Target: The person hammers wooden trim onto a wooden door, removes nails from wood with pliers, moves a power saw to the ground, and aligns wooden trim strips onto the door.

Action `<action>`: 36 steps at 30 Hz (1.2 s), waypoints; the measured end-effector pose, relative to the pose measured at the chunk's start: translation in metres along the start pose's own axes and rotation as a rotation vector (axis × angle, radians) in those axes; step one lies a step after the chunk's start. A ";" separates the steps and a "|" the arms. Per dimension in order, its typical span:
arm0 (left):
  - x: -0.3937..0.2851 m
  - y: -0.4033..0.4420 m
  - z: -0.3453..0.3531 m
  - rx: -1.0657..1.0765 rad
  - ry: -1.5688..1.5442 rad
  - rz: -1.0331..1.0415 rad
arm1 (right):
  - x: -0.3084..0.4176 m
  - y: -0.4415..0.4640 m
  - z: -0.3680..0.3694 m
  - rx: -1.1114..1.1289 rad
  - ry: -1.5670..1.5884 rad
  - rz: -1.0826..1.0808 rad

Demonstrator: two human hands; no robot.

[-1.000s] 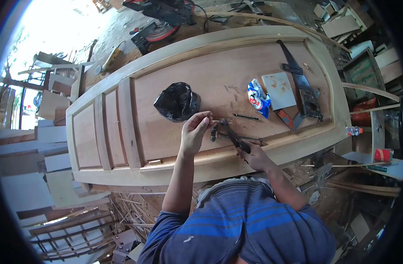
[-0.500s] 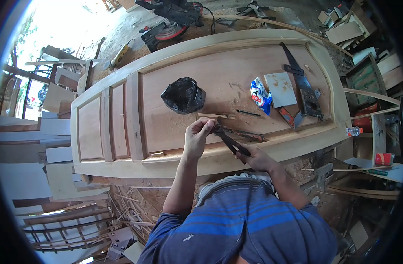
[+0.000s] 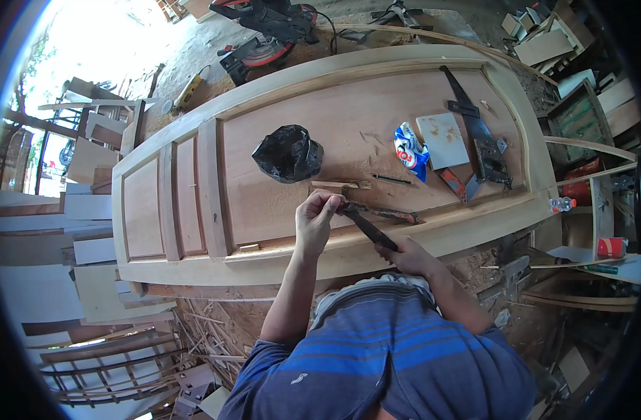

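My right hand point(image 3: 413, 256) is wrapped around the handles of dark long-handled pincers point(image 3: 368, 228), which point up and left. At their jaw end, my left hand point(image 3: 315, 215) is closed, thumb against the fingers, in a pinch; whatever it grips there is too small to make out. Both hands are over the near rail of a panelled wooden door point(image 3: 264, 269). Just beyond the pincers lies a long dark tool with reddish patches point(image 3: 390, 213). A short wood strip point(image 3: 327, 185) and a thin dark pencil-like stick point(image 3: 392, 180) lie behind it.
On the door sit a black plastic bag point(image 3: 288, 155), a blue-and-white packet point(image 3: 410, 152), a stained pale board point(image 3: 443, 141) and a dark metal square-like tool point(image 3: 490, 164). A red-and-black power saw point(image 3: 264, 52) stands beyond the door. A small bottle point(image 3: 562, 204) is at the right end.
The pincers' handles were slightly apart and are now together in my right hand. My left hand keeps its pinch at the jaws. The view has shifted slightly.
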State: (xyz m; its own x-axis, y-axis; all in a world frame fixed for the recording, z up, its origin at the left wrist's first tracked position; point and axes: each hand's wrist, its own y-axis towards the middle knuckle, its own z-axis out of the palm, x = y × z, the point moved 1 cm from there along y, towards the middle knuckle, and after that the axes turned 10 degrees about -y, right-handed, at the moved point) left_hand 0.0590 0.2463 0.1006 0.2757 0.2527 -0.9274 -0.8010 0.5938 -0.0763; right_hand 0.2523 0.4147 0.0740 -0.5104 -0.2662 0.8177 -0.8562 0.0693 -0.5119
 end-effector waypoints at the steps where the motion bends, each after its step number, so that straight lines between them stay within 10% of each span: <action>1: 0.002 -0.001 0.001 -0.006 0.009 0.007 | -0.004 0.003 0.002 0.030 0.024 0.024; 31: 0.086 0.006 -0.063 -0.243 -0.428 -0.450 | -0.019 0.038 0.035 -0.062 -0.251 0.260; 36: 0.085 0.022 -0.086 -0.319 0.527 -0.119 | -0.025 0.035 0.033 -0.092 -0.006 0.240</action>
State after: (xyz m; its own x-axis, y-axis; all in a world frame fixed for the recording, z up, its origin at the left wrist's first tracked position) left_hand 0.0195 0.2153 -0.0114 0.1391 -0.2600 -0.9555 -0.9225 0.3168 -0.2205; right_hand 0.2373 0.3918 0.0270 -0.7000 -0.2372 0.6736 -0.7141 0.2185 -0.6651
